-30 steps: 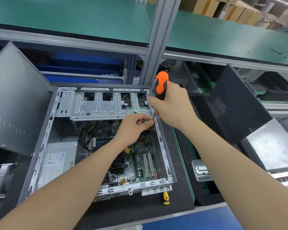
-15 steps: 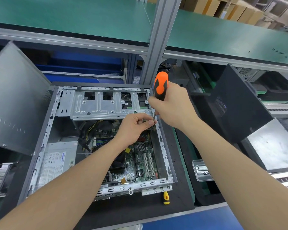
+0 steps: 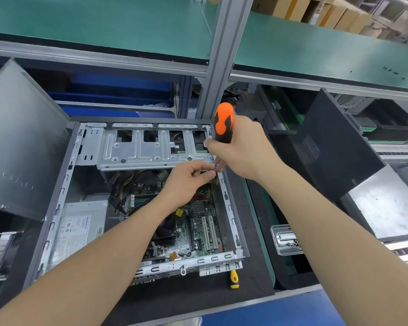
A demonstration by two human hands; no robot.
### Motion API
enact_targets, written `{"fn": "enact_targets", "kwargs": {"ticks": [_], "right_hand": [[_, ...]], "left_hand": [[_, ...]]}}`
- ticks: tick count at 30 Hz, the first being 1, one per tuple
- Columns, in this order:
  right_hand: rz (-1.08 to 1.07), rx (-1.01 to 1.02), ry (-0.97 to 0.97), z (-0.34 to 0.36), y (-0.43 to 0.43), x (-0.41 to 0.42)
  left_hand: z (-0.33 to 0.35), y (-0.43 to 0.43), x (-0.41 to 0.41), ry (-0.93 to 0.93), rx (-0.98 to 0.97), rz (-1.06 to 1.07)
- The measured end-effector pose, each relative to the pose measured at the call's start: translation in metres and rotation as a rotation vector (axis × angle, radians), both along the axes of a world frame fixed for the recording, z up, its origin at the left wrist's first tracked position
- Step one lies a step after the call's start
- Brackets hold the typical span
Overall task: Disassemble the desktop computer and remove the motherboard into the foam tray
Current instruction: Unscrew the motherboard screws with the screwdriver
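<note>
The motherboard (image 3: pixel 199 223) lies inside the opened computer case (image 3: pixel 57 208), not yet lifted out; the right hand (image 3: pixel 242 150) grips the orange screwdriver (image 3: pixel 223 122) at the case's far right corner; the left hand (image 3: pixel 186 182) curls pinched beside the tip, on what I cannot tell.

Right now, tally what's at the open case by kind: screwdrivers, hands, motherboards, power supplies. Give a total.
Screwdrivers: 2, the orange screwdriver gripped by the right hand and the yellow screwdriver lying on the black mat
Hands: 2, the right hand and the left hand
Motherboard: 1
Power supply: 1
Total: 6
</note>
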State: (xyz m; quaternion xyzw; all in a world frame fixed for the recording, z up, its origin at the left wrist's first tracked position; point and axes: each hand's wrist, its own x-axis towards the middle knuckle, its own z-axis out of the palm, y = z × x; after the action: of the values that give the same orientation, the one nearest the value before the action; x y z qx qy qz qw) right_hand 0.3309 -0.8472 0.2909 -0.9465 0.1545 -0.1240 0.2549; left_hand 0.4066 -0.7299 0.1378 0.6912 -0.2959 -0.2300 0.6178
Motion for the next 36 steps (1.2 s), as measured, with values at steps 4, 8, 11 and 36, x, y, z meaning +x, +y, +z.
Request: {"fn": "enact_targets", "kwargs": {"ticks": [4, 8, 11, 36], "right_hand": [[0.196, 0.168, 0.226, 0.016, -0.015, -0.002], [0.248, 0.219, 0.295, 0.027, -0.027, -0.008], [0.198, 0.274, 0.276, 0.028, -0.028, -0.011], [0.408, -0.32, 0.621, 0.099, -0.026, 0.031]], "left_hand": [[0.013, 0.0, 0.001, -0.007, -0.064, -0.089], [0.032, -0.007, -0.003, -0.039, -0.145, -0.167], [0.038, -0.008, -0.003, -0.027, -0.152, -0.19], [0.103, -0.017, 0.051, -0.141, -0.047, -0.595]]}}
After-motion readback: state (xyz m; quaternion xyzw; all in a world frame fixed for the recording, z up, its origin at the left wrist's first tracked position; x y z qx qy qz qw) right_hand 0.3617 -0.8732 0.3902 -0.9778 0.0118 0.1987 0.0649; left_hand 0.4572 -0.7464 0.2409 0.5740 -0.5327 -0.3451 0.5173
